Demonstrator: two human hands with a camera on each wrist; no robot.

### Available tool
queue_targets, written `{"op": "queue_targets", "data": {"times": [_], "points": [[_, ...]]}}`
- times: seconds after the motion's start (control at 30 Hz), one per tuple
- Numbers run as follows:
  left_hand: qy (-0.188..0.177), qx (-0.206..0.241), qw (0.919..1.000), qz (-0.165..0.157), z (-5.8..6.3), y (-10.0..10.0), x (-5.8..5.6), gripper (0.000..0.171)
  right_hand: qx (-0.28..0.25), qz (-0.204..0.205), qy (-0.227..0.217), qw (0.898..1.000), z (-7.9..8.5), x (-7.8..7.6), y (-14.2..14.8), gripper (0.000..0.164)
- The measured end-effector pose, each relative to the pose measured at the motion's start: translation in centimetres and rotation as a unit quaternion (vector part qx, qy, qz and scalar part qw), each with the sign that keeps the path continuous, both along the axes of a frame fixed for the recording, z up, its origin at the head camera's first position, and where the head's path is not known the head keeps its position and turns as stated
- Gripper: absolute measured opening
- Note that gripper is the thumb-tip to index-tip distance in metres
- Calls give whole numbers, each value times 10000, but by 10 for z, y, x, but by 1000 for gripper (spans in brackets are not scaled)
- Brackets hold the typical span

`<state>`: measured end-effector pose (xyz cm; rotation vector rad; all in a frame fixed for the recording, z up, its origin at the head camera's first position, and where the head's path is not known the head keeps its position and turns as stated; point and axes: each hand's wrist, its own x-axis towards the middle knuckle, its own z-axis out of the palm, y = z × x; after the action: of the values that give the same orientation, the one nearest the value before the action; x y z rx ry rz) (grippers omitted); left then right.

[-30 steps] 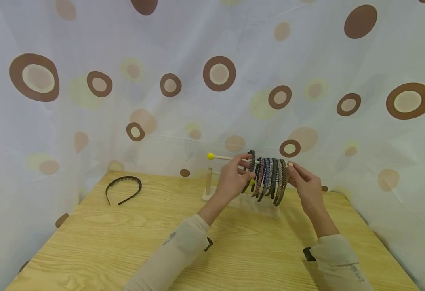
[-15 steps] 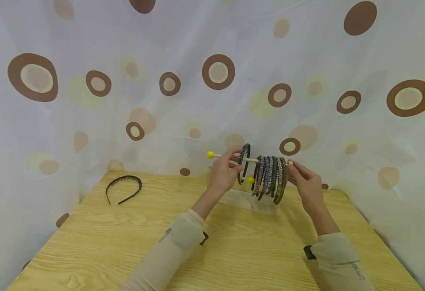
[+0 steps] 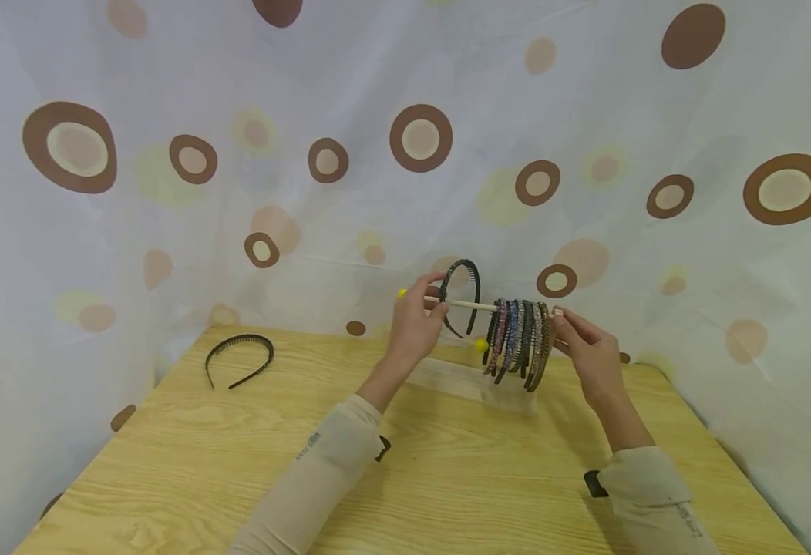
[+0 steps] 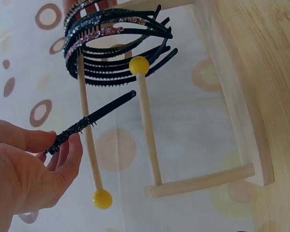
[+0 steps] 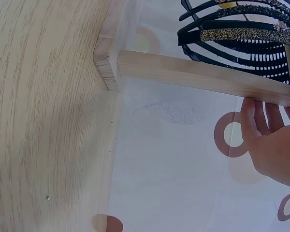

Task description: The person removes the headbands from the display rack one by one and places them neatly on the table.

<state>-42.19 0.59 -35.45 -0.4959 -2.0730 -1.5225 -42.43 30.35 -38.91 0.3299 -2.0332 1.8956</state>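
My left hand [image 3: 412, 324] pinches a dark glittery toothed headband [image 4: 101, 111] between thumb and fingers. In the head view the headband arches over the upper rod [image 3: 478, 306] of a wooden headband stand [image 5: 183, 75], near the rod's yellow ball end [image 4: 102, 199]. Thumb and fingers of my right hand [image 3: 589, 354] hold the top of the stand's upright at the right. Between the hands hang several sparkly headbands [image 3: 516, 339] in pink, blue, silver and gold, bunched toward that upright.
Another black toothed headband [image 3: 242, 338] lies on the wood-grain table [image 3: 239, 462] at the left. A second, lower rod [image 4: 149, 130] of the stand ends in a yellow ball [image 4: 139, 65]. Behind the table hangs a white curtain [image 3: 350, 77] with brown circles.
My left hand has drawn the dark headband left along the rod, away from the bunch, and turned it so its arch shows. The right hand has stayed on the upright.
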Motion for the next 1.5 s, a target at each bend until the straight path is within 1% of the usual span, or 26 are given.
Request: {"op": "queue_targets", "data": {"times": [0.23,0.4,0.53,0.7,0.87,1.0,1.27,1.4,1.5], "points": [[573,159,9981,152,9,-17,-1,47,-63,85,89,9999,0,0,1,57],[797,222,9963,235,13,-32,0,45,-172,100,109,9997,-2,-2,1,57],[857,326,9953,315,15,-46,0,46,-221,71,78,9997,-3,-4,0,56],[1005,522,9929,365,17,-62,-4,46,-187,37,69,9998,-3,-4,-1,57],[1102,621,9913,353,19,-81,-1,45,-211,20,118,9997,-3,-4,-1,56],[1126,628,9905,485,17,-97,0,45,-281,62,144,9995,-4,-6,0,55],[1430,1112,9817,585,15,-130,1,45,-449,221,145,9986,-8,-8,3,53],[1365,1114,9823,640,15,-147,6,44,-454,250,143,9986,-8,-7,1,53],[1227,921,9853,747,13,-158,10,44,-450,249,198,9985,-5,-6,1,53]]}}
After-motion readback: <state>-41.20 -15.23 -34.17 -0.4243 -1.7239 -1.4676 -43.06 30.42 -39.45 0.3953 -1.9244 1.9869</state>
